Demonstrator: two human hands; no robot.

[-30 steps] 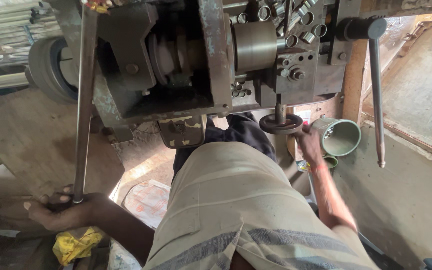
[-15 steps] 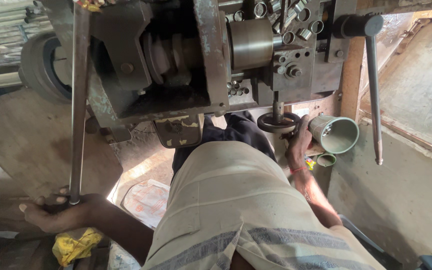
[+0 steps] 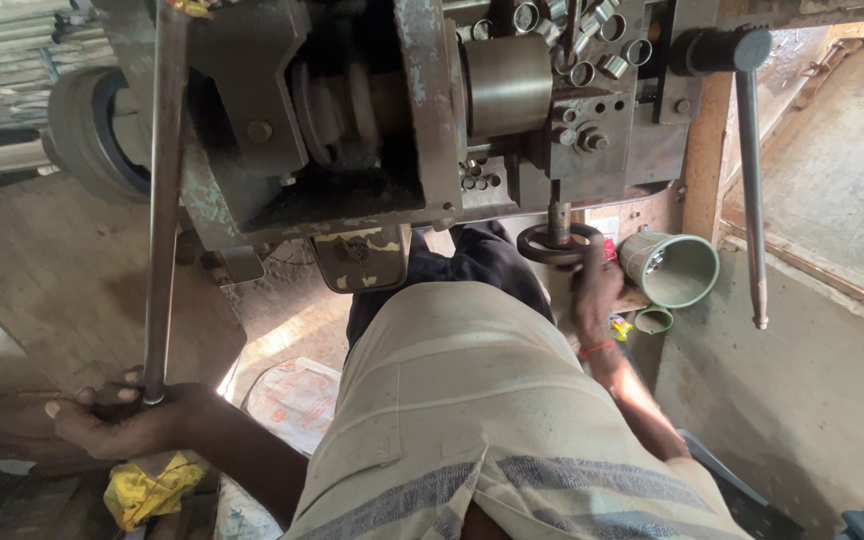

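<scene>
— Down at the lower left, what has your left hand got?

— My left hand (image 3: 127,420) is wrapped around the bottom end of the long steel lever (image 3: 164,200), fingers closed tight on it. The lever runs almost straight up from my fist to the top of the lathe (image 3: 352,120) — a grey, worn machine with chipped paint.

— And the right?

— My right hand (image 3: 592,290) sits at the small dark handwheel (image 3: 557,243) under the tool block, just below the shiny round chuck (image 3: 507,85). The fingers curl up against the wheel's rim and touch it; whether they fully clasp it I cannot tell, since the hand is a little blurred.

— What lies around that hand?

— Just to its right a pale green cup (image 3: 674,268) lies tilted, mouth toward me. Further right a thin metal handle (image 3: 750,190) hangs down from a dark knob, well apart from my fingers. On top of the machine sit short metal sleeves (image 3: 592,40) — cut ring pieces, loose in a heap. Near my left wrist there is a crumpled yellow rag (image 3: 152,490).
</scene>
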